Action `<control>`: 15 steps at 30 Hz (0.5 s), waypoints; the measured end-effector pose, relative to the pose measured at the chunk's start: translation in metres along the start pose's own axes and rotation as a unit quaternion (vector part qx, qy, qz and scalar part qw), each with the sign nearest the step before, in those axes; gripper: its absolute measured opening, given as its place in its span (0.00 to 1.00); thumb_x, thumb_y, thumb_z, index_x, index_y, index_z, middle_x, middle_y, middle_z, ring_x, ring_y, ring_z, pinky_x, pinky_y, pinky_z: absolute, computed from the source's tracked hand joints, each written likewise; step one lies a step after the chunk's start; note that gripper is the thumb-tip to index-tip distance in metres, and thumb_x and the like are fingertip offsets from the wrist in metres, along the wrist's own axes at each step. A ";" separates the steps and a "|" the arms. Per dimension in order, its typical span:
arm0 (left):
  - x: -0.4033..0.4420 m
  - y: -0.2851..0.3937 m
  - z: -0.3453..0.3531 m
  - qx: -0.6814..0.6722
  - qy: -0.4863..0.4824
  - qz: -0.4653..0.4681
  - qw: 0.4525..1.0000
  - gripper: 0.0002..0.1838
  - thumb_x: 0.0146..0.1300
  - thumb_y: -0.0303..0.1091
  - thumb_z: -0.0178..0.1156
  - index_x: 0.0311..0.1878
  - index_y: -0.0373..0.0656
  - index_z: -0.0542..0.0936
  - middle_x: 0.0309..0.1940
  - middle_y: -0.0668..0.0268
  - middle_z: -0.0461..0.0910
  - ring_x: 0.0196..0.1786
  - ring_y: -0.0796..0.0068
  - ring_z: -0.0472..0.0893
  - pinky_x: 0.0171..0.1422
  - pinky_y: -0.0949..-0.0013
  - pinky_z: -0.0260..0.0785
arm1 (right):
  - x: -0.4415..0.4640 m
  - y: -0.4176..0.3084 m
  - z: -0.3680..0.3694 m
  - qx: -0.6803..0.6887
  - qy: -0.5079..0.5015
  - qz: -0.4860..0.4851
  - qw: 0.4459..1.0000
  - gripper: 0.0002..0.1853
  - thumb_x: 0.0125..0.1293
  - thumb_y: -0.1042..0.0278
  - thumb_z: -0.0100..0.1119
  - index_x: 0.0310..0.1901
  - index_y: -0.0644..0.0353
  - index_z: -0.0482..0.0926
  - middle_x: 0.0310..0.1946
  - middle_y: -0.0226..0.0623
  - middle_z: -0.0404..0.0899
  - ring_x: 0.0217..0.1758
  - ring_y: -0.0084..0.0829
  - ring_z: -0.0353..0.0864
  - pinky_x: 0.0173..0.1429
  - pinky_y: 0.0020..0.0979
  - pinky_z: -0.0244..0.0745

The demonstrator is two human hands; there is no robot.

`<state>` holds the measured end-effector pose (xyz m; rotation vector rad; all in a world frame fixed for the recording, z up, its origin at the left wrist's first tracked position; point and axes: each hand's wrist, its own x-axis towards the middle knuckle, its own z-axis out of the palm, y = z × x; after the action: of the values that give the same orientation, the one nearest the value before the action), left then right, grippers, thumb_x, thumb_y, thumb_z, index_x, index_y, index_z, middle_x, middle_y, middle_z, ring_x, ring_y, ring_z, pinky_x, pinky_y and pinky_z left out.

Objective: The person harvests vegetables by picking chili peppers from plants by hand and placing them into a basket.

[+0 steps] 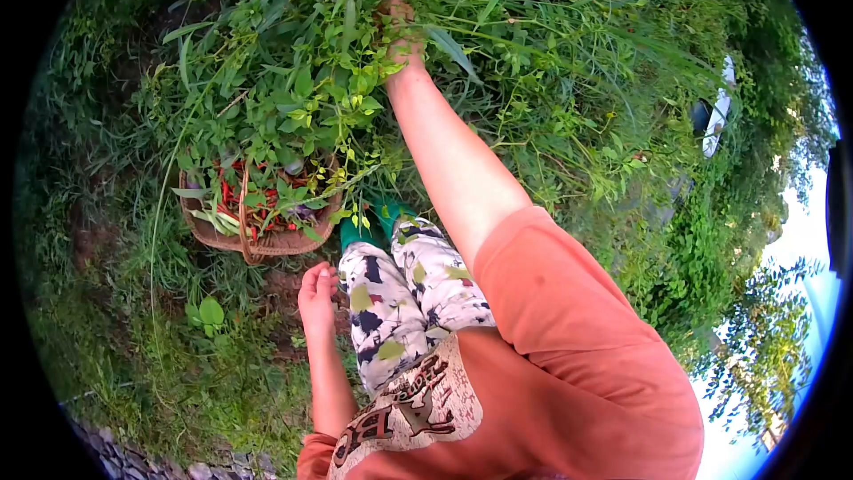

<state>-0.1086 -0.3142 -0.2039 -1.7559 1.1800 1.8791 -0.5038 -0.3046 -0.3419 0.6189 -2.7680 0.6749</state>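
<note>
My right hand (405,34) reaches far out into the leafy green plants (311,80); leaves cover part of its fingers, and what it touches is hidden. Low beside my legs, my left hand (318,292) has its fingers curled together, and whatever may be inside them is too small to tell. Just beyond it, a wicker basket (289,244) with an arched handle stands on the ground. It holds red peppers (259,213), pale green pods (213,219) and some dark purple pieces. Leafy stems hang over its far edge.
Tall grass (569,62) and weeds surround me. My patterned trousers (386,311) and green boots (360,229) are beside the basket. Grey stones (115,458) lie at the lower left. A white object (718,111) rests among plants at the right, near trees and sky.
</note>
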 end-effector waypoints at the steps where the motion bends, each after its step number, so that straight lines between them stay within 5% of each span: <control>1: -0.001 0.000 0.001 0.001 0.001 0.000 1.000 0.15 0.66 0.38 0.49 0.50 0.39 0.73 0.41 0.66 0.77 0.39 0.81 0.75 0.44 0.77 0.65 | 0.012 -0.025 -0.023 0.386 -0.022 0.248 0.888 0.17 0.64 0.64 0.48 0.53 0.56 0.66 0.45 0.34 0.75 0.46 0.31 0.73 0.54 0.31 0.68; 2: -0.001 -0.001 0.003 -0.005 0.000 0.004 1.000 0.14 0.66 0.37 0.49 0.50 0.40 0.73 0.41 0.66 0.78 0.38 0.82 0.75 0.43 0.78 0.66 | 0.018 -0.037 -0.034 0.686 -0.038 0.442 0.578 0.15 0.64 0.65 0.48 0.52 0.57 0.67 0.45 0.34 0.76 0.46 0.31 0.74 0.55 0.31 0.68; 3: 0.000 -0.002 0.004 -0.010 -0.003 0.008 1.000 0.14 0.66 0.37 0.49 0.50 0.40 0.73 0.40 0.66 0.78 0.37 0.82 0.76 0.42 0.78 0.67 | 0.017 -0.036 -0.034 0.685 -0.036 0.443 0.577 0.15 0.64 0.65 0.48 0.52 0.57 0.67 0.45 0.34 0.76 0.46 0.31 0.74 0.55 0.31 0.68; 5: -0.001 -0.004 0.005 -0.004 -0.006 0.005 1.000 0.14 0.66 0.37 0.50 0.49 0.40 0.73 0.40 0.66 0.78 0.37 0.82 0.76 0.42 0.78 0.67 | 0.008 -0.020 -0.027 0.793 -0.003 0.411 0.449 0.11 0.65 0.65 0.46 0.45 0.59 0.71 0.42 0.33 0.77 0.44 0.31 0.75 0.52 0.33 0.70; 7: 0.000 -0.006 0.003 -0.022 -0.012 0.014 1.000 0.14 0.65 0.37 0.50 0.49 0.40 0.73 0.40 0.66 0.78 0.37 0.81 0.76 0.41 0.78 0.67 | 0.002 -0.012 -0.018 0.787 0.039 0.419 0.451 0.10 0.66 0.64 0.45 0.42 0.58 0.74 0.41 0.33 0.78 0.42 0.32 0.76 0.48 0.36 0.73; 9: 0.000 -0.005 0.001 -0.014 -0.013 0.011 1.000 0.14 0.65 0.37 0.50 0.49 0.40 0.73 0.40 0.66 0.78 0.37 0.81 0.76 0.41 0.78 0.67 | 0.000 -0.007 -0.024 0.770 -0.028 0.430 0.470 0.11 0.67 0.63 0.43 0.43 0.58 0.73 0.41 0.35 0.77 0.40 0.34 0.77 0.45 0.37 0.75; 13: -0.001 -0.009 -0.004 -0.015 0.010 -0.014 1.000 0.14 0.65 0.37 0.50 0.49 0.40 0.73 0.41 0.64 0.78 0.37 0.79 0.76 0.41 0.77 0.68 | -0.006 -0.008 -0.052 0.830 -0.045 0.449 0.328 0.14 0.65 0.61 0.47 0.48 0.57 0.72 0.40 0.40 0.77 0.38 0.34 0.77 0.42 0.38 0.75; 14: -0.002 -0.009 -0.006 -0.014 0.005 -0.005 1.000 0.14 0.65 0.37 0.50 0.49 0.40 0.73 0.42 0.64 0.78 0.38 0.78 0.77 0.42 0.76 0.69 | -0.002 -0.008 -0.046 0.767 -0.043 0.488 0.414 0.16 0.54 0.63 0.56 0.46 0.52 0.73 0.35 0.41 0.78 0.39 0.33 0.77 0.39 0.34 0.74; 15: -0.003 -0.009 -0.007 -0.011 0.002 -0.004 1.000 0.14 0.65 0.37 0.50 0.49 0.40 0.73 0.42 0.64 0.78 0.38 0.78 0.77 0.42 0.76 0.69 | 0.004 -0.014 -0.056 0.767 -0.038 0.487 0.415 0.16 0.54 0.63 0.56 0.46 0.52 0.73 0.35 0.41 0.78 0.39 0.33 0.77 0.39 0.34 0.74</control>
<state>-0.0966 -0.3133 -0.2039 -1.7743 1.1550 1.8921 -0.4946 -0.2908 -0.2865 -1.0551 -1.2273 3.2990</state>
